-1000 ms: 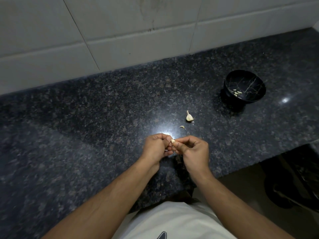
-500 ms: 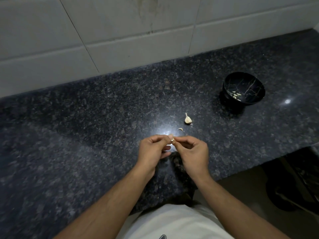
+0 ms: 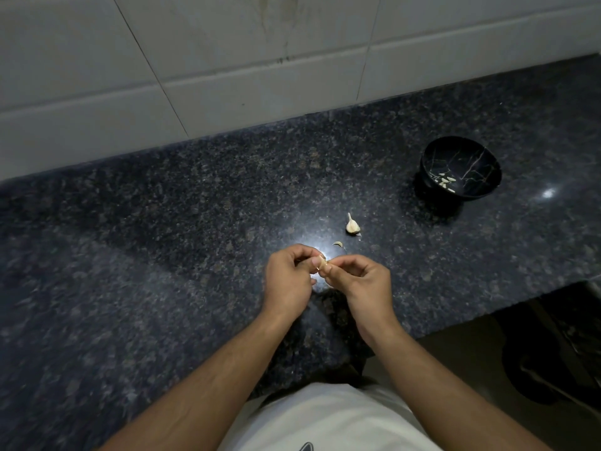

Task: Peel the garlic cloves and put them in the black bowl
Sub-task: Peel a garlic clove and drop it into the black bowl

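Both hands meet just inside the countertop [image 3: 162,255] front edge, the left hand [image 3: 287,281] and right hand [image 3: 361,284] together pinching 1 garlic clove [image 3: 323,262] between curled fingertips. Beyond the clove lie a peel scrap [image 3: 338,244] and the garlic remnant [image 3: 352,225] — open granite all round. The black bowl [image 3: 461,170], holding peeled cloves [image 3: 446,183], sits well right of the clove. Since 0.5 s ago, the grip is unchanged.
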